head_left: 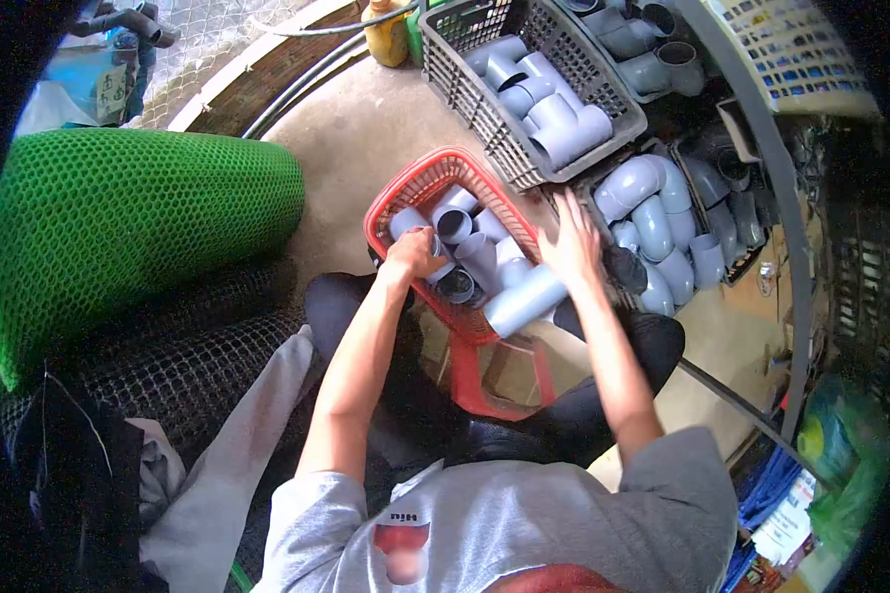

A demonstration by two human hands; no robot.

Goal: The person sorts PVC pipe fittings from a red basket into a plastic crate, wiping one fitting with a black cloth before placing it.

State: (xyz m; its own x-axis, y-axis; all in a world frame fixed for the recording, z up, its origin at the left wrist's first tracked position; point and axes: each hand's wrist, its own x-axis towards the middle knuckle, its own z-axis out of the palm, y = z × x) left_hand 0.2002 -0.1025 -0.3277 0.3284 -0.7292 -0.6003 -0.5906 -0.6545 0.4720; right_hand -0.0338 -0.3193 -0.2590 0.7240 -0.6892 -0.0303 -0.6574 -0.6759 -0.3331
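A red basket [516, 219] in front of me holds several grey pipe fittings [478, 259]. My left hand [414, 255] is inside its left side, with the fingers curled on a grey fitting. My right hand [572, 242] is over the basket's right edge, fingers stretched and apart, holding nothing. Just below that hand, a longer light-grey pipe piece [526, 299] lies slanted across the basket's lower right rim. Under the basket shows part of a red stool [468, 381].
A black crate [509, 158] of grey fittings stands beyond the basket. More crates with grey elbows [653, 227] are at the right, beside a metal post [761, 109]. Rolls of green mesh [148, 217] and black mesh [198, 366] lie left. A yellow container [387, 38] stands behind.
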